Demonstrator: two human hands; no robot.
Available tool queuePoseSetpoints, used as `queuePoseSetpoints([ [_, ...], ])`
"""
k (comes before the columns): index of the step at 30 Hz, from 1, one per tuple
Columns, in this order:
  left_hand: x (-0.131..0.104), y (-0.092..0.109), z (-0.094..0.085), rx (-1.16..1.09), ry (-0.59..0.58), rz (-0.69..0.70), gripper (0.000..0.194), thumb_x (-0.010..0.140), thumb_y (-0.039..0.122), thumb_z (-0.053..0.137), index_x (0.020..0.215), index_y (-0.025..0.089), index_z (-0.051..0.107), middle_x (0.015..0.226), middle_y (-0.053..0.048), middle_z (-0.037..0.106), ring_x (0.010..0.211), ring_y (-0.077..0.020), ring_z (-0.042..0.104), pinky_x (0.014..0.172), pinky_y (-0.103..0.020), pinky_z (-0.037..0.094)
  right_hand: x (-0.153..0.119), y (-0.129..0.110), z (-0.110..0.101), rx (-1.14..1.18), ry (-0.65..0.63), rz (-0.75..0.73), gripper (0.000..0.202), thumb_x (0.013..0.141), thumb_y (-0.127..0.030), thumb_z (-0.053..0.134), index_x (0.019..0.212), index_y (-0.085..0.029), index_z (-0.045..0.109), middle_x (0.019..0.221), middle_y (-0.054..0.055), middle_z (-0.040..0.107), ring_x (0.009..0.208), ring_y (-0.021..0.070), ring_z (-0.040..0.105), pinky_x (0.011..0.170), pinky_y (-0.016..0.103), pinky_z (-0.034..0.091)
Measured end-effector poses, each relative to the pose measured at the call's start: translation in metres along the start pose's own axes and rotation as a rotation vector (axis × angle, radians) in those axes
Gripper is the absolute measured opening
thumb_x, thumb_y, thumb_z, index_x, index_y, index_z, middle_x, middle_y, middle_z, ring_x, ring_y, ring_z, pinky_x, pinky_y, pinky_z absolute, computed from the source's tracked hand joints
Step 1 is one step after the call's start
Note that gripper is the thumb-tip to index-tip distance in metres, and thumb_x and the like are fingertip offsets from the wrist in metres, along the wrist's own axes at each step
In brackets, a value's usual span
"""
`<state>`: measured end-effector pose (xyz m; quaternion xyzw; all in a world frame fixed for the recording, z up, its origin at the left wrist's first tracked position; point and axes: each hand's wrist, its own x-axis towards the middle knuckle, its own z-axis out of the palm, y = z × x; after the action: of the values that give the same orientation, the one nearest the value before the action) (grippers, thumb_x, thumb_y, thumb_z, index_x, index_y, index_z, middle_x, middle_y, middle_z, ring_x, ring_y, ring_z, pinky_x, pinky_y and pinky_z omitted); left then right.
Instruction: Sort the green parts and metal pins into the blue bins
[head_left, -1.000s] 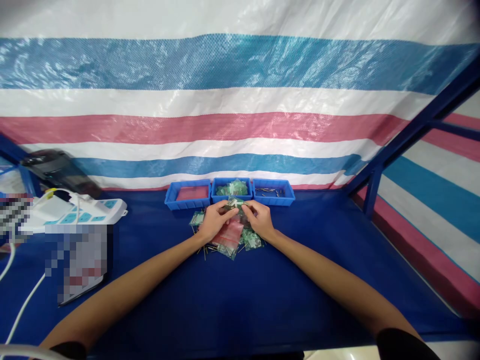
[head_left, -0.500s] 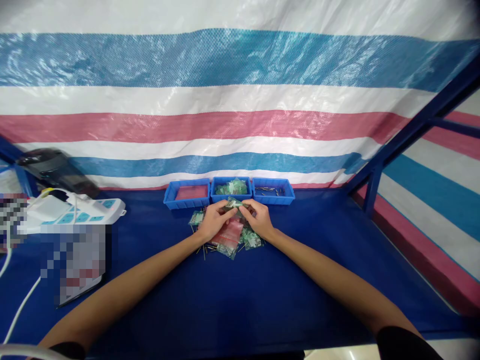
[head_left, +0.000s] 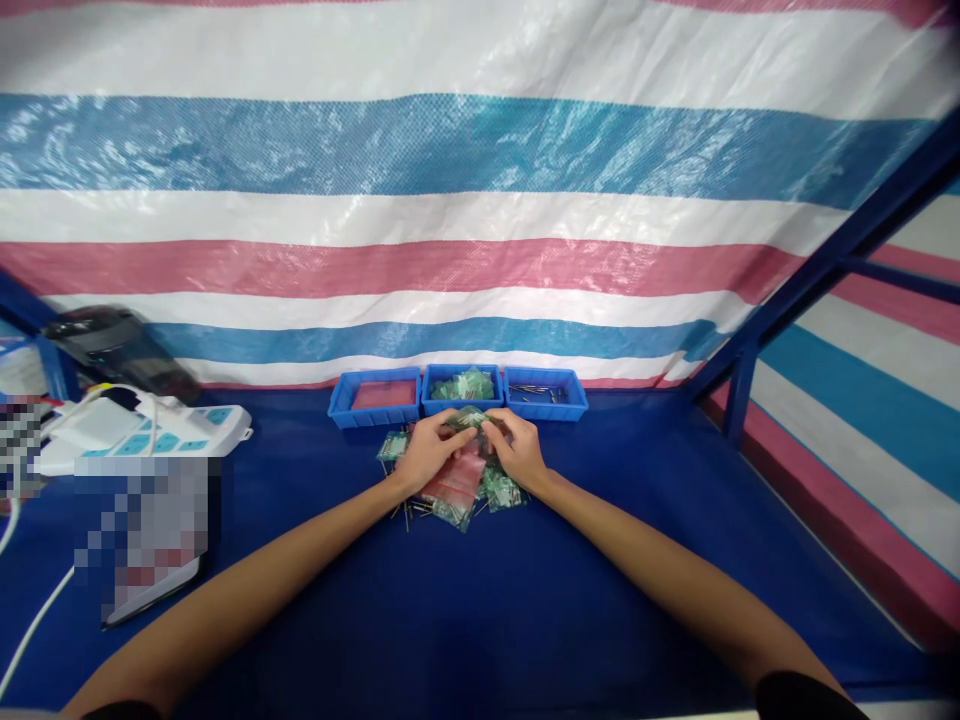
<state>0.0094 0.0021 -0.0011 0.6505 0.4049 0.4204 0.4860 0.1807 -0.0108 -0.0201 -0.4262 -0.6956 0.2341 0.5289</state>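
My left hand (head_left: 430, 453) and my right hand (head_left: 520, 446) meet over a small pile, thumbs and fingers closed on a small clear-green plastic bag (head_left: 470, 418) between them. Something pale shows inside it, too small to make out. Beneath the hands lie a reddish zip bag (head_left: 459, 478) and, to its right, green bags with pale contents (head_left: 502, 488). Another green bag (head_left: 392, 446) rests left of my left hand. Thin metal pin-like pieces (head_left: 407, 514) stick out around the pile's lower left. Fingers partly hide the held bag.
Behind the pile stand three blue bins: the left bin (head_left: 375, 416) holds reddish bags, the middle bin (head_left: 427, 393) green bags, the right bin (head_left: 551, 411) thin metal pieces. A white power strip (head_left: 217, 428), a dark bottle (head_left: 124, 350) and a blurred-out object (head_left: 161, 530) occupy the left.
The view has tilted up slightly, so everything sits a little lower. My hands keep hold of the green bag, which has tipped or shifted slightly between the fingers.
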Motion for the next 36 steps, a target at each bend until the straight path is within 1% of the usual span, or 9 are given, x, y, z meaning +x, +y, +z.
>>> queuePoseSetpoints([
  [5, -0.001, -0.002, -0.001, -0.069, 0.022, 0.045, 0.022, 0.082, 0.033, 0.064, 0.089, 0.014, 0.057, 0.055, 0.005, 0.051, 0.048, -0.0087, 0.048, 0.050, -0.020, 0.039, 0.001, -0.004, 0.000, -0.023, 0.001, -0.096, 0.018, 0.091, -0.033, 0.052, 0.089, -0.017, 0.062, 0.070, 0.002, 0.058, 0.057, 0.0128, 0.054, 0.055, 0.025, 0.044],
  [9, -0.001, -0.003, 0.000, -0.089, 0.036, 0.094, 0.020, 0.084, 0.033, 0.063, 0.085, 0.015, 0.055, 0.054, 0.006, 0.047, 0.045, -0.0075, 0.045, 0.051, -0.020, 0.039, 0.003, -0.004, 0.000, -0.043, 0.015, -0.136, 0.017, 0.090, -0.031, 0.054, 0.084, -0.017, 0.061, 0.070, 0.001, 0.054, 0.057, 0.0111, 0.051, 0.054, 0.023, 0.043],
  [12, 0.000, -0.003, 0.000, -0.086, 0.049, 0.106, 0.021, 0.083, 0.034, 0.064, 0.084, 0.015, 0.054, 0.055, 0.007, 0.046, 0.044, -0.0068, 0.044, 0.049, -0.020, 0.038, 0.002, -0.003, 0.000, -0.026, 0.006, -0.102, 0.016, 0.090, -0.031, 0.054, 0.091, -0.017, 0.061, 0.072, 0.001, 0.055, 0.057, 0.0109, 0.052, 0.054, 0.023, 0.043],
  [16, 0.000, -0.004, 0.000, -0.090, 0.045, 0.094, 0.023, 0.083, 0.036, 0.064, 0.092, 0.015, 0.059, 0.059, 0.005, 0.050, 0.045, -0.0067, 0.042, 0.048, -0.020, 0.036, 0.002, -0.001, 0.001, 0.030, 0.013, -0.021, 0.025, 0.089, -0.033, 0.054, 0.109, -0.018, 0.057, 0.076, 0.001, 0.059, 0.058, 0.0116, 0.055, 0.054, 0.023, 0.045],
  [23, 0.001, -0.004, -0.001, -0.074, 0.059, 0.089, 0.022, 0.083, 0.036, 0.065, 0.082, 0.014, 0.059, 0.053, 0.006, 0.046, 0.043, -0.0058, 0.040, 0.050, -0.020, 0.035, 0.007, -0.004, -0.003, 0.093, -0.009, 0.056, 0.018, 0.087, -0.037, 0.058, 0.086, -0.019, 0.056, 0.066, -0.002, 0.053, 0.057, 0.0117, 0.051, 0.055, 0.023, 0.042],
  [27, 0.000, -0.001, 0.001, -0.099, 0.137, 0.096, 0.028, 0.085, 0.038, 0.062, 0.102, 0.017, 0.055, 0.076, 0.002, 0.058, 0.042, -0.0043, 0.045, 0.048, -0.021, 0.038, 0.017, -0.010, -0.008, 0.129, -0.057, 0.101, 0.018, 0.087, -0.037, 0.057, 0.085, -0.019, 0.057, 0.066, -0.003, 0.053, 0.055, 0.0116, 0.051, 0.053, 0.023, 0.042],
  [30, 0.000, 0.000, 0.001, -0.185, 0.144, 0.100, 0.034, 0.087, 0.039, 0.060, 0.112, 0.021, 0.045, 0.082, 0.003, 0.059, 0.040, -0.0044, 0.046, 0.044, -0.020, 0.038, 0.027, -0.013, -0.014, 0.124, -0.001, 0.118, 0.018, 0.087, -0.037, 0.055, 0.085, -0.019, 0.057, 0.066, -0.003, 0.054, 0.052, 0.0114, 0.051, 0.053, 0.024, 0.042],
  [33, 0.002, -0.001, 0.002, -0.191, 0.126, 0.099, 0.023, 0.088, 0.039, 0.058, 0.093, 0.019, 0.048, 0.075, 0.004, 0.057, 0.040, -0.0041, 0.046, 0.044, -0.019, 0.036, 0.040, -0.013, -0.021, 0.065, 0.079, 0.121, 0.017, 0.089, -0.036, 0.053, 0.086, -0.020, 0.056, 0.067, -0.002, 0.056, 0.052, 0.0120, 0.052, 0.056, 0.025, 0.044],
  [36, 0.003, -0.002, 0.002, -0.121, 0.078, 0.096, 0.027, 0.088, 0.038, 0.057, 0.075, 0.015, 0.050, 0.067, 0.003, 0.054, 0.042, -0.0042, 0.045, 0.049, -0.020, 0.037, 0.056, -0.010, -0.025, -0.078, 0.105, 0.070, 0.014, 0.089, -0.031, 0.051, 0.086, -0.019, 0.058, 0.075, 0.000, 0.061, 0.062, 0.0141, 0.055, 0.063, 0.026, 0.045],
])
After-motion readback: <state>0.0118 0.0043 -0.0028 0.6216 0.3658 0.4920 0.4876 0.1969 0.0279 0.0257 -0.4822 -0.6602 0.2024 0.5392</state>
